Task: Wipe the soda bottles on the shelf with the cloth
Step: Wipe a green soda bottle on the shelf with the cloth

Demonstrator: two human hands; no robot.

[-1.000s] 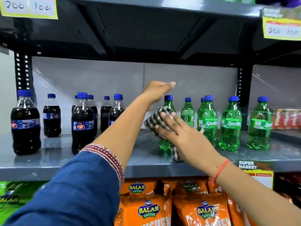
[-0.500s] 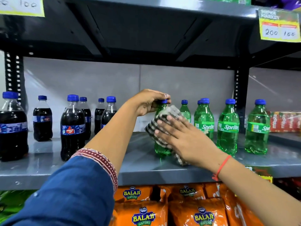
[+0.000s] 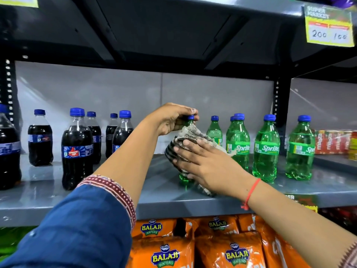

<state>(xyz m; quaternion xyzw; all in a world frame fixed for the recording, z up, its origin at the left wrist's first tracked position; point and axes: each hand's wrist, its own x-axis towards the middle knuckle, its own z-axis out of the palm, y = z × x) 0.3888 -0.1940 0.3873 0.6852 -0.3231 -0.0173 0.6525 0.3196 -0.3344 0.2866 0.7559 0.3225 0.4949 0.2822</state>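
Observation:
A green Sprite bottle (image 3: 184, 178) stands near the front of the grey shelf (image 3: 166, 202). My left hand (image 3: 173, 119) grips its blue cap and neck from above. My right hand (image 3: 204, 163) presses a checked cloth (image 3: 190, 135) flat against the bottle's body, so most of the bottle is hidden. Several more Sprite bottles (image 3: 266, 149) stand upright to the right. Several dark cola bottles (image 3: 77, 149) with blue caps stand to the left.
The dark shelf above (image 3: 173, 26) hangs low over the bottles, with a yellow price tag (image 3: 329, 26) at its right edge. Orange Balaji wafer bags (image 3: 229, 254) fill the shelf below. Red packs (image 3: 333, 142) sit at far right beyond a black upright (image 3: 280, 113).
My left hand came down from above the bottle and closed on its cap. My right hand with the cloth stays pressed on the bottle's body. The view drifted right.

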